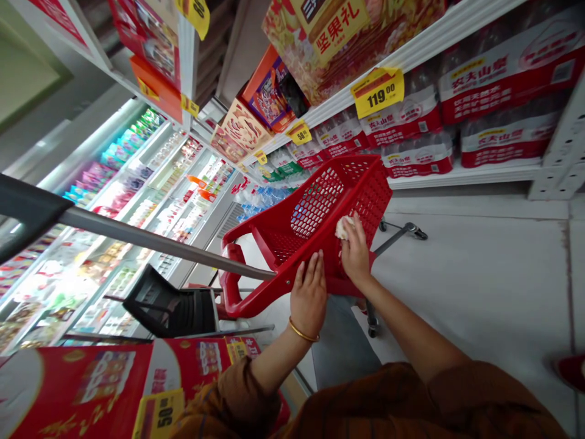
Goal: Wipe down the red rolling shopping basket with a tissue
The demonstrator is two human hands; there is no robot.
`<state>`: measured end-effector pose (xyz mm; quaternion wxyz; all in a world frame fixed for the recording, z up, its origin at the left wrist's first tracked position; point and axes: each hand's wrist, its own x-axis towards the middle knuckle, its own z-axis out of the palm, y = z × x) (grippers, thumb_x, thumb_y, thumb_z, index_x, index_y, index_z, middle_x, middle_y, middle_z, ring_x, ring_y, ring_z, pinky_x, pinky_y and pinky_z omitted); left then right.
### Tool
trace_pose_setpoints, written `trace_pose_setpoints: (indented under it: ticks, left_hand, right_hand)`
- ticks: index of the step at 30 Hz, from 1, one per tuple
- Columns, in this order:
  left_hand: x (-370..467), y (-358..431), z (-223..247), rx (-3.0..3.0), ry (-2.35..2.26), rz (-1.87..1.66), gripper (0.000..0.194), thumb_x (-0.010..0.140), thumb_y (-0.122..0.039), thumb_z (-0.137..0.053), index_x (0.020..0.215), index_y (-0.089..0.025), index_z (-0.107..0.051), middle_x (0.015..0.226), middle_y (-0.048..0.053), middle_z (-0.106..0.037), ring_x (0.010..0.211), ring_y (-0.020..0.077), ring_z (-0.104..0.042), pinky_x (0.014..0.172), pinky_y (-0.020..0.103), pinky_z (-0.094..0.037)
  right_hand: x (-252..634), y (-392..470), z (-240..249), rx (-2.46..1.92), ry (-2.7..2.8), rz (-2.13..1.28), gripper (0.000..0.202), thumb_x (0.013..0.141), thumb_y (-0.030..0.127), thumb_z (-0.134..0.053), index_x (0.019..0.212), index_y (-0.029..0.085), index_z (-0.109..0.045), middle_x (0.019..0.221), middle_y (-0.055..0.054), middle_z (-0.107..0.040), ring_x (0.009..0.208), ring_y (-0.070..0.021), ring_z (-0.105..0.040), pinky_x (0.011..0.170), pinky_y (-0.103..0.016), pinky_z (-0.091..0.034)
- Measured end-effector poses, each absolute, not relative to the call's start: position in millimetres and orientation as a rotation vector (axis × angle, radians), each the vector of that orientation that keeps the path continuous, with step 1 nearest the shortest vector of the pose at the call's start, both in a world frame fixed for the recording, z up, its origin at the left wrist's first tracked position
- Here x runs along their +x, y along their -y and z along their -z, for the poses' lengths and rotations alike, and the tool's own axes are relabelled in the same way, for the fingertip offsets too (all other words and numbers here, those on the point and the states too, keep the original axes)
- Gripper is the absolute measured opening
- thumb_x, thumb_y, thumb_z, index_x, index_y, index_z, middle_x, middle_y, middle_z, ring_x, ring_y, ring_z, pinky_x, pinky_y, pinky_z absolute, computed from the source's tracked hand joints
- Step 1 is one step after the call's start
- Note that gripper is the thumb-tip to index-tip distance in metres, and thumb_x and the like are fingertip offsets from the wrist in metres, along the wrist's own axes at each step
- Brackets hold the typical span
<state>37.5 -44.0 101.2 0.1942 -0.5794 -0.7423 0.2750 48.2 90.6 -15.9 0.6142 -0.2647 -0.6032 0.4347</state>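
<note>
A red plastic shopping cart [278, 286] with mesh sides stands in front of me, its grey metal handle bar [173, 244] reaching to the upper left. My left hand [309, 292], with a gold bangle on the wrist, lies flat against the cart's near side, fingers stretched out. Farther along the same side, my right hand [355, 253] is closed on a crumpled white cloth [343, 227] and presses it to the red mesh. The palm side of each hand is hidden.
Packs of bottled water [415, 155] fill the lower shelf behind the cart, with gift boxes [329, 42] above. A lit refrigerated display [137, 177] runs along the left. A black chair [169, 305] and red cartons [105, 378] stand nearer. Pale floor tiles [479, 274] lie at right.
</note>
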Motion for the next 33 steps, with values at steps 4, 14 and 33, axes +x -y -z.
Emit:
trace_pose_setpoints:
  ticks: [4, 14, 33]
  left_hand:
    - [38, 48, -104, -1.603, 2.106, -0.79, 0.072, 0.088, -0.025, -0.052, 0.149, -0.006, -0.02, 0.158, 0.007, -0.017, 0.148, 0.0186, -0.017, 0.122, 0.039, -0.02]
    - [40, 63, -109, -1.61, 2.102, -0.721, 0.081, 0.088, -0.034, -0.059, 0.15, -0.008, -0.015, 0.157, 0.008, -0.022, 0.148, 0.0186, -0.014, 0.123, 0.038, -0.017]
    - [42, 78, -135, -1.571, 2.091, -0.59, 0.091, 0.084, -0.043, -0.062, 0.152, -0.007, -0.014, 0.158, 0.013, -0.017, 0.148, 0.0252, -0.014, 0.121, 0.045, -0.019]
  right_hand:
    - [36, -79, 7, -0.607, 1.441, -1.006, 0.055, 0.097, 0.012, -0.027, 0.15, 0.027, -0.028, 0.16, -0.004, -0.018, 0.147, -0.0203, -0.019, 0.119, -0.048, -0.025]
    - [48, -25, 19, -0.523, 1.535, -1.042, 0.06, 0.096, 0.009, -0.028, 0.151, 0.033, -0.023, 0.16, -0.004, -0.018, 0.146, -0.021, -0.022, 0.117, -0.048, -0.029]
    - [61, -4, -14, -0.339, 1.465, -1.058, 0.052, 0.098, 0.017, -0.033, 0.147, 0.034, -0.032, 0.156, -0.004, -0.03, 0.141, -0.0216, -0.035, 0.114, -0.047, -0.037]
